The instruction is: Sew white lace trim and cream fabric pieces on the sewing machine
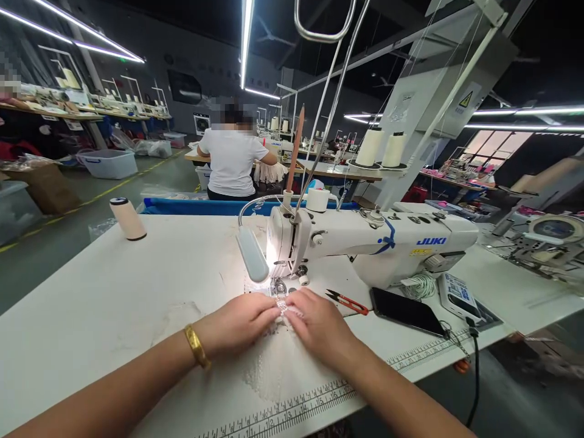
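Just in front of the needle area of a white sewing machine (337, 234), my two hands meet over a piece of white lace fabric (267, 368). My left hand (239, 319), with a gold bangle at the wrist, pinches the lace from the left between thumb and fingers. From the right, my right hand (317, 319) grips the same lace, fingertips near the presser foot (278, 286). Sheer lace trails from the hands toward the table's front edge. A lamp (253, 255) lights the stitching spot. Orange-handled thread snips (347, 301) lie to the right of my right hand.
A black phone (408, 310) and a white device (460, 297) with a cable rest on the right of the table (137, 292). A thread cone (128, 219) stands at the far left. Printed rulers (296, 413) run along the front edge. Ahead, a person (232, 158) sits at another machine.
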The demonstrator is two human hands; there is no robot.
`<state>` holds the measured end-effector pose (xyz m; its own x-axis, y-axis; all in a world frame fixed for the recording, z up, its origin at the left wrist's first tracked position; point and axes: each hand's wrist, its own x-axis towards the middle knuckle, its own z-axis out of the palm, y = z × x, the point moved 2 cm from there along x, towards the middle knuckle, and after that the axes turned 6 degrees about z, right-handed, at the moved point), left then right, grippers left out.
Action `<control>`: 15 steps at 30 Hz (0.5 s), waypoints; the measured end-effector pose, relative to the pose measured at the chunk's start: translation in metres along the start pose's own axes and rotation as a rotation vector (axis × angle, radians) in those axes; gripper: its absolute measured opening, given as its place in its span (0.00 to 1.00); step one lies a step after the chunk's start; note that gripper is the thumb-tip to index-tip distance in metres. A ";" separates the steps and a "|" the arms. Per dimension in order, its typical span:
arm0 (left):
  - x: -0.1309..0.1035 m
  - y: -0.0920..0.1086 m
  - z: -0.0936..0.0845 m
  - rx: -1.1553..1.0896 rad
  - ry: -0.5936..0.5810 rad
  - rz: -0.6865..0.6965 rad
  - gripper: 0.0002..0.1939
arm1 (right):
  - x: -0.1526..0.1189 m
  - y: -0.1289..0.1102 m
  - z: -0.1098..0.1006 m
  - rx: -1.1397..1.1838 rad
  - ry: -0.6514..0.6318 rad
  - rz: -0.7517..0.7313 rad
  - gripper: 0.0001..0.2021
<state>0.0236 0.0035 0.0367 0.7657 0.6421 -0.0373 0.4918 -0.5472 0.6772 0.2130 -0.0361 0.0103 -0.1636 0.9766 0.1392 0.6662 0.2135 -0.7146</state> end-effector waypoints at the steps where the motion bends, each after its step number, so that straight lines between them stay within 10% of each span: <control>1: 0.000 -0.002 -0.002 -0.125 -0.012 -0.045 0.25 | -0.005 -0.007 0.005 0.079 -0.004 -0.021 0.05; 5: -0.003 -0.014 -0.005 -0.450 0.028 -0.275 0.30 | -0.022 -0.019 0.007 0.502 0.056 -0.037 0.11; 15: -0.004 -0.020 0.005 -0.234 0.132 -0.137 0.11 | -0.077 0.001 -0.010 -0.193 -0.093 -0.275 0.05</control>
<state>0.0128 0.0099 0.0195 0.6306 0.7742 -0.0548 0.4664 -0.3216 0.8241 0.2335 -0.1111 0.0051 -0.4158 0.8774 0.2394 0.7117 0.4778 -0.5149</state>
